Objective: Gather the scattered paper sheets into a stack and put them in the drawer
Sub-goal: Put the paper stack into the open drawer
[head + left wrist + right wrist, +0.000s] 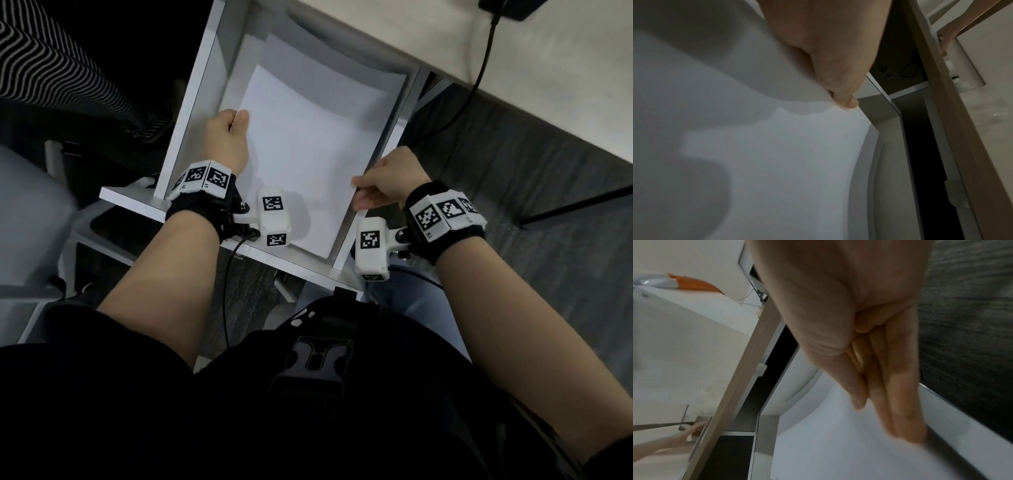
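- White paper stack (301, 147) is gathered and sits over the open drawer (191, 102), sagging in the middle, so I'd call the gathering done.
- Left hand (227, 140) pinches the stack's left edge, thumb on top, fingers underneath; the left wrist view shows the sheets curling up at that pinch.
- Right hand (390, 183) grips the near right corner, thumb over the paper and fingers (898, 402) long and flat beneath it.
- What's left, by my reading: lower the stack flat, let go, and perhaps push the drawer shut.
- Tight on the sides. The right hand is just beside the drawer's right wall, and the left hand is close to the left wall.
- More room at the far end, where the drawer runs under the surface (428, 37); a black cable (479, 65) hangs clear of the paper.
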